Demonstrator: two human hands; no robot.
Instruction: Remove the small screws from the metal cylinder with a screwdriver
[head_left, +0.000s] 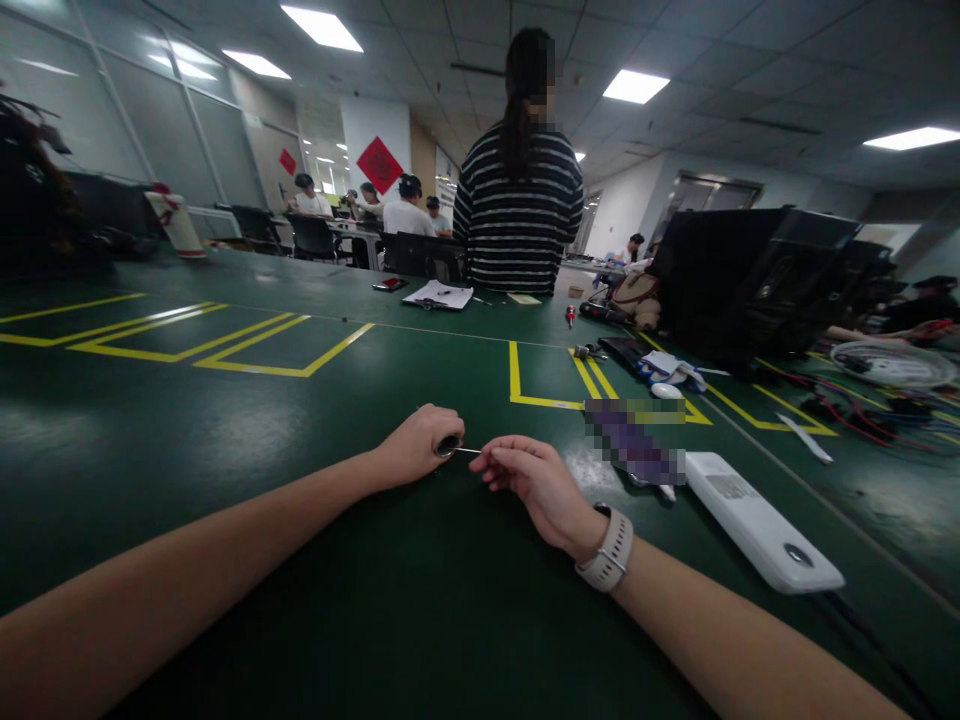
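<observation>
My left hand (415, 446) is closed around a small, dark, round roll (448, 446) with a shiny rim; its exact kind is too small to tell. From the roll a thin, pale strand (468, 450) runs straight across to my right hand (541, 490). The fingertips of that hand pinch the strand's other end. Both hands are held above the green table (375, 580), a short gap apart. Around my right wrist is a light watch strap (613, 550).
At right lie a white power bank-like device (757, 520) with a dark cable, a purple packet (637, 445) and a white mouse-like object (666, 391). Yellow tape (547, 401) marks the table. A clipboard (439, 294) lies farther back, near a standing person (517, 210).
</observation>
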